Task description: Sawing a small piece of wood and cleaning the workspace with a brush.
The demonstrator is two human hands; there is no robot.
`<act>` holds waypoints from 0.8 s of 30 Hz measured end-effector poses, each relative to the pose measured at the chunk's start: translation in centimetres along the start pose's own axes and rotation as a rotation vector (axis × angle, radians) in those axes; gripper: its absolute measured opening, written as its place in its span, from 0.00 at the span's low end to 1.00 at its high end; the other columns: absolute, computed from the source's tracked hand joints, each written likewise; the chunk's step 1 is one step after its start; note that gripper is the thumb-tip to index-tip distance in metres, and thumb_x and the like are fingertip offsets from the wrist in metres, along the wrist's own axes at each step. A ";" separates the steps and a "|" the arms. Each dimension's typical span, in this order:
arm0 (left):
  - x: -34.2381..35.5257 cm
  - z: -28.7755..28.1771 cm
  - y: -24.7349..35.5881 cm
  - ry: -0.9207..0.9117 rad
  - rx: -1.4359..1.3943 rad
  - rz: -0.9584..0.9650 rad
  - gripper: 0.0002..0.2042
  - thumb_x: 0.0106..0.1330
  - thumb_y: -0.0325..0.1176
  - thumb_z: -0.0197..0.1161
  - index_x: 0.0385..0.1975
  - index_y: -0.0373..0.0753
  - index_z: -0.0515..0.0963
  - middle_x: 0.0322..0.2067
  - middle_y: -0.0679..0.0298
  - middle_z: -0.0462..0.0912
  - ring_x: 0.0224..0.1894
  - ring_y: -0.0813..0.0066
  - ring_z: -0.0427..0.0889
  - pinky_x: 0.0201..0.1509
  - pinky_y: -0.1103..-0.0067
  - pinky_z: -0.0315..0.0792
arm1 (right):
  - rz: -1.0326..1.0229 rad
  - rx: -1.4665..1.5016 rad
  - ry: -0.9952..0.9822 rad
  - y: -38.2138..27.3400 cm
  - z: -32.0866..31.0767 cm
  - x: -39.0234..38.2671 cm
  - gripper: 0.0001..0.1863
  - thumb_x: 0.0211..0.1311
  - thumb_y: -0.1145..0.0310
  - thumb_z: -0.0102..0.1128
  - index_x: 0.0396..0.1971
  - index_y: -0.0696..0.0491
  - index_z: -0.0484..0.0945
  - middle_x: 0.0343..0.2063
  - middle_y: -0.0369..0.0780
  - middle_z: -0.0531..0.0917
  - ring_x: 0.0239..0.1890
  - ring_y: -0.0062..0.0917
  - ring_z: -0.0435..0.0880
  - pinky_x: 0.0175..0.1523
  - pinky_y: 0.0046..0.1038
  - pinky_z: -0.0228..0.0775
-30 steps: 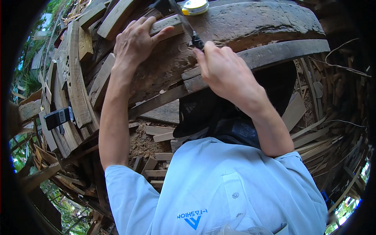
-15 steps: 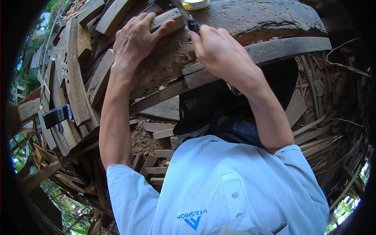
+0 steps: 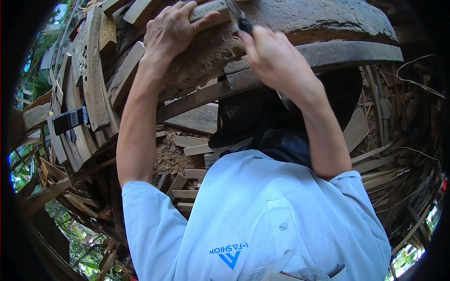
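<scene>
The dark tool (image 3: 243,21) in the right hand (image 3: 276,61) is cut off by the picture's top edge, its working end unseen, and the left hand (image 3: 171,30) covers part of the small wooden block (image 3: 211,9).

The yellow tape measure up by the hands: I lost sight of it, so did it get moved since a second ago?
Cannot tell. It is out of view now, but the whole scene, including the curved wooden plank, has slid up-frame, suggesting the camera tilted.

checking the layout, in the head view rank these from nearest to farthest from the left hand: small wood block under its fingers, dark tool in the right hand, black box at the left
1. small wood block, touched by the left hand, top
2. dark tool, just to its right
3. black box, far lower left
</scene>
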State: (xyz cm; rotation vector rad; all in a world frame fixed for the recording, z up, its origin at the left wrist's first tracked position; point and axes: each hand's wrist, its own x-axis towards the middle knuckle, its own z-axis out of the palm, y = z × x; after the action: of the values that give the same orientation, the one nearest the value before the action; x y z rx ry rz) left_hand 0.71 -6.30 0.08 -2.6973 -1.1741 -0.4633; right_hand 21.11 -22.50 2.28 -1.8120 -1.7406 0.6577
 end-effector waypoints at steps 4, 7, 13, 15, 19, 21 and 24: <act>0.7 -0.6 0.3 -0.161 -0.023 -0.095 0.40 0.67 0.77 0.47 0.53 0.44 0.82 0.45 0.57 0.87 0.52 0.54 0.86 0.51 0.59 0.81 | 0.075 -0.122 -0.052 -1.1 -2.3 -6.2 0.16 0.79 0.60 0.53 0.39 0.58 0.79 0.29 0.56 0.84 0.36 0.52 0.85 0.41 0.50 0.77; 0.1 -0.3 -0.4 -0.026 0.030 -0.071 0.39 0.67 0.77 0.46 0.47 0.43 0.84 0.41 0.59 0.88 0.45 0.59 0.89 0.44 0.61 0.84 | 0.221 -0.026 -0.144 -0.6 -4.5 -10.1 0.12 0.77 0.61 0.57 0.38 0.56 0.78 0.23 0.54 0.81 0.28 0.49 0.84 0.32 0.49 0.72; -0.9 -1.5 0.4 -0.026 -0.029 -0.100 0.34 0.67 0.73 0.55 0.36 0.40 0.81 0.35 0.62 0.85 0.40 0.62 0.88 0.39 0.66 0.83 | 0.407 0.114 -0.073 3.3 -10.9 -14.8 0.12 0.80 0.63 0.55 0.38 0.58 0.76 0.14 0.44 0.74 0.14 0.33 0.76 0.23 0.35 0.59; -1.9 -2.2 1.9 0.001 -0.084 -0.081 0.32 0.65 0.70 0.60 0.38 0.41 0.80 0.35 0.62 0.84 0.41 0.62 0.87 0.41 0.66 0.82 | 0.386 0.127 -0.024 4.6 -11.4 -14.4 0.12 0.80 0.65 0.54 0.39 0.59 0.76 0.14 0.44 0.74 0.13 0.31 0.75 0.22 0.34 0.59; -4.0 -3.2 4.0 0.048 -0.154 -0.089 0.27 0.59 0.61 0.73 0.41 0.43 0.80 0.37 0.63 0.85 0.43 0.63 0.87 0.43 0.67 0.82 | 0.329 0.248 -0.071 4.2 -9.8 -12.0 0.10 0.78 0.67 0.54 0.39 0.59 0.77 0.15 0.45 0.76 0.14 0.32 0.78 0.21 0.34 0.61; -4.6 -3.5 4.4 0.049 -0.190 -0.129 0.27 0.52 0.55 0.81 0.45 0.46 0.79 0.39 0.63 0.86 0.44 0.63 0.87 0.44 0.67 0.83 | 0.188 0.266 -0.108 4.3 -8.3 -10.7 0.10 0.77 0.66 0.56 0.39 0.58 0.77 0.15 0.45 0.77 0.14 0.35 0.78 0.20 0.35 0.63; -4.6 -3.4 4.4 0.079 -0.180 -0.104 0.28 0.51 0.55 0.81 0.45 0.46 0.79 0.39 0.64 0.86 0.43 0.64 0.88 0.44 0.66 0.83 | 0.088 0.260 -0.126 4.8 -5.5 -9.2 0.11 0.77 0.64 0.58 0.38 0.58 0.76 0.15 0.44 0.77 0.14 0.35 0.78 0.20 0.34 0.65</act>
State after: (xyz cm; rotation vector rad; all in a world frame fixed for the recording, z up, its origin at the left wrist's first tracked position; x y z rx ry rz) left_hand 0.21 -13.35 1.59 -2.7452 -1.3142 -0.7164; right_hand 27.95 -32.07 2.94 -1.7043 -1.5748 1.0044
